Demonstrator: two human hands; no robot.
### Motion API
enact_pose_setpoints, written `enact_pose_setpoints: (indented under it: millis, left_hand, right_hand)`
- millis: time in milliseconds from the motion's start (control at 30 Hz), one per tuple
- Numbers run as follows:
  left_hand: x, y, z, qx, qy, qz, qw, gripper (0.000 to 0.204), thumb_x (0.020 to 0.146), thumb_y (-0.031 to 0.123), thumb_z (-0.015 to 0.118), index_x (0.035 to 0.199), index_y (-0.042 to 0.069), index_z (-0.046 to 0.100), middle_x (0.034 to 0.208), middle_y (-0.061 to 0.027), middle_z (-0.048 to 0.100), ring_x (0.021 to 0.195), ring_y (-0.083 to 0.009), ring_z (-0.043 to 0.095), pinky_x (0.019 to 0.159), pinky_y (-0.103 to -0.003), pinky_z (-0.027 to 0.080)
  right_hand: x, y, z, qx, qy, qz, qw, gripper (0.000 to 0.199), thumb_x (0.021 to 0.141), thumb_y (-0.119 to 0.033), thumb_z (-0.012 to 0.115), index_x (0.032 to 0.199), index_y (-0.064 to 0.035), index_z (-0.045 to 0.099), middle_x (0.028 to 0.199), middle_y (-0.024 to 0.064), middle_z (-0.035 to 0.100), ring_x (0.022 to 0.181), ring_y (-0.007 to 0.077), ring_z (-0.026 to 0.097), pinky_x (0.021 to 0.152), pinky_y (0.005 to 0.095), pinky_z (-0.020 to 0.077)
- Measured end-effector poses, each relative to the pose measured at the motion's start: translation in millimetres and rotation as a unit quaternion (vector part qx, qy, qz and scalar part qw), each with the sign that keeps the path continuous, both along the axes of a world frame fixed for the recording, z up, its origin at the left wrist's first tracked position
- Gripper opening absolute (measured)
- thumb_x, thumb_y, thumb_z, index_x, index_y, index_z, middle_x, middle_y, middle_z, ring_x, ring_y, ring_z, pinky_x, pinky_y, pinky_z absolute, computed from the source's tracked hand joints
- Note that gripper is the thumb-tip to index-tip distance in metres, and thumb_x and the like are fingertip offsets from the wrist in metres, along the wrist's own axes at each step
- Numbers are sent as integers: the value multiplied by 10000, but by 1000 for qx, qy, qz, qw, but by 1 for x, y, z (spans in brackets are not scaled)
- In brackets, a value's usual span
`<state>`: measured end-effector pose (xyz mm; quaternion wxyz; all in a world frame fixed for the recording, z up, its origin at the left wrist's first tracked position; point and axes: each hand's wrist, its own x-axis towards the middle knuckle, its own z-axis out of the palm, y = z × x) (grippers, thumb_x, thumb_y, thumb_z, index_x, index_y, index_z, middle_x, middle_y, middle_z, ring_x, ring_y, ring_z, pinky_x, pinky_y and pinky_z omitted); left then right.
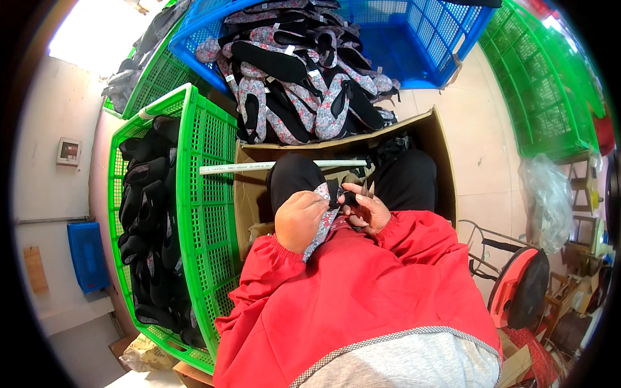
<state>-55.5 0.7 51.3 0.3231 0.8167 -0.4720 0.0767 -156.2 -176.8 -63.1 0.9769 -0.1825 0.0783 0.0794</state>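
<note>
2 bare hands meet over the person's lap, both in red elastic-cuffed sleeves [336,291]. left hand [299,220] is closed round a floral-print fabric shoe upper w/ black trim [323,223], which runs from near the knees down past the wrist; fingers wrapped over its top edge. right hand [369,210] is curled shut, gripping the other side of the same upper; smth thin & pale pokes up by its fingers, poss. small snips, too small to tell. hands are just beside each other, approx. touching at the fingertips.

black-trousered knees sit inside a brown cardboard box [440,155] w/ a white plastic pipe [278,166] lying across its open top. beyond the box, a heap of matching floral shoe uppers w/ black lining [297,84] spills out of a blue plastic mesh crate [420,39]. to the person's left, a green plastic mesh crate [207,194] stands packed w/ black shoe pieces [145,213]. another green crate [550,90] is at upper right, well apart. a red & black round stool [521,294] is near the right side.
</note>
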Motion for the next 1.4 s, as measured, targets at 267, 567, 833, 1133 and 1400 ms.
enact_pose_setpoints:
  millis: [267,567,833,1133,1400]
  left_hand:
    - [-14,6,4,-11,5,87,996,118,643,9,738,730,45,666,793,-55,626,773,-250,608,703,-343,493]
    - [-21,3,-2,11,-12,106,994,124,657,-1,745,718,56,654,718,-44,563,675,-240,553,617,-350,450]
    - [-23,3,-4,35,-25,108,993,101,672,9,737,718,54,659,703,-43,560,663,-235,552,615,-348,449]
    - [-24,3,-4,32,-15,103,994,100,670,9,735,714,54,658,704,-46,561,666,-235,551,619,-347,450]
    - [-23,4,-6,12,-11,94,995,103,672,8,733,700,58,647,700,-48,555,655,-238,543,611,-353,448]
  right_hand:
    - [-4,-6,19,-109,79,25,991,407,1029,-305,400,1292,-17,518,1002,145,642,624,125,564,454,212,375]
    - [-4,-21,56,-341,-50,192,919,537,1000,-542,346,1170,-46,461,831,49,629,615,44,410,553,202,342]
    - [6,-20,61,-313,22,220,924,244,961,-248,588,1080,-50,509,825,46,655,534,40,395,482,202,326]
    - [18,-21,77,-372,87,235,894,163,931,-198,631,964,-40,608,758,29,672,504,21,409,455,196,319]
    - [22,-16,74,-392,101,218,888,160,925,-197,634,940,-40,604,732,26,676,494,21,409,449,198,319]
